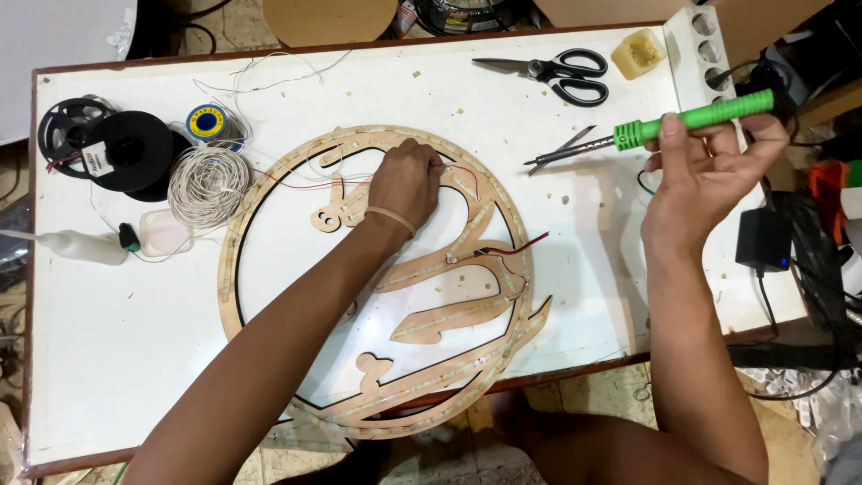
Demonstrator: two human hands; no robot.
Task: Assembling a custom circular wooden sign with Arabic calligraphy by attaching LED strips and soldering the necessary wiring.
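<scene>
A round wooden cut-out sign (269, 198) with curved shapes and light strips lies on the white table (117, 332). My left hand (406, 180) rests on its upper part, fingers pinched on a thin red wire (462, 169) there. My right hand (709, 166) is raised to the right of the sign and grips a green-handled soldering iron (696, 119), its metal tip pointing left above the table. Red and black wires (512, 250) stick out from the sign's right side.
Black-handled scissors (557, 74) lie at the back. A coil of pale wire (208, 183), a solder spool (208, 120) and black reels (126, 153) sit at the left, with a small white bottle (81, 246). A white power strip (702, 54) and black adapter (763, 239) are at the right.
</scene>
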